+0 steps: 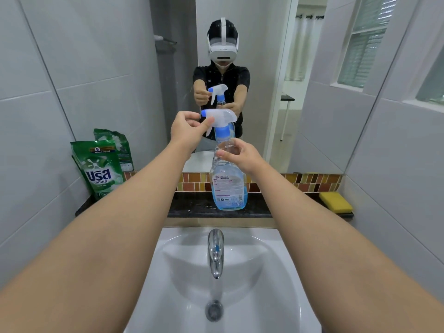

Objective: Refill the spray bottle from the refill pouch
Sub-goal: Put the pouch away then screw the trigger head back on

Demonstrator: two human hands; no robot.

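A clear spray bottle (227,186) with a little blue liquid at its bottom stands upright on the dark ledge (192,207) behind the sink. Its white trigger head (219,117) with a blue nozzle and blue collar sits on the neck. My left hand (189,129) pinches the trigger head near the nozzle. My right hand (237,153) wraps the bottle's clear shoulder just under the collar. A green refill pouch (101,169) leans upright against the wall at the ledge's left end, apart from both hands.
A yellow sponge (335,201) lies at the ledge's right end. Below is a white sink (276,272) with a chrome tap (215,251). A mirror (264,68) behind the ledge reflects the person and bottle. Tiled walls stand on both sides.
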